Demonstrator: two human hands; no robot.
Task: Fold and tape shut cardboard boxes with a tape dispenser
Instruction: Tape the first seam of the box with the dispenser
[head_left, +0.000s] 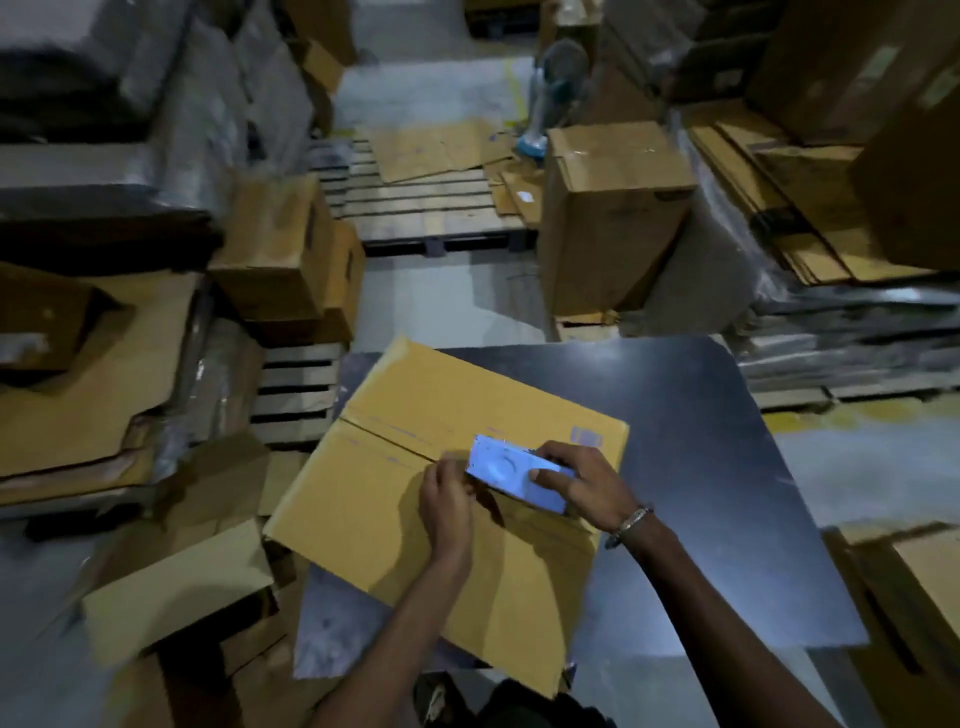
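A closed yellow-brown cardboard box (426, 499) lies on a dark table (727, 467), its top flaps meeting in a seam that runs from the upper left to the right. My right hand (576, 480) grips a pale blue tape dispenser (511, 473) that sits on the seam near the box's middle. My left hand (449, 493) is just left of the dispenser, fingers curled and pinching at the tape end on the seam. The tape itself is too blurred to make out.
Flattened cardboard is stacked at the left (93, 374) and back right (789, 208). A tall upright box (608, 218) stands beyond the table, smaller boxes (291, 254) at its left. Wooden pallets (426, 202) lie on the floor. Another box (909, 597) sits at the right edge.
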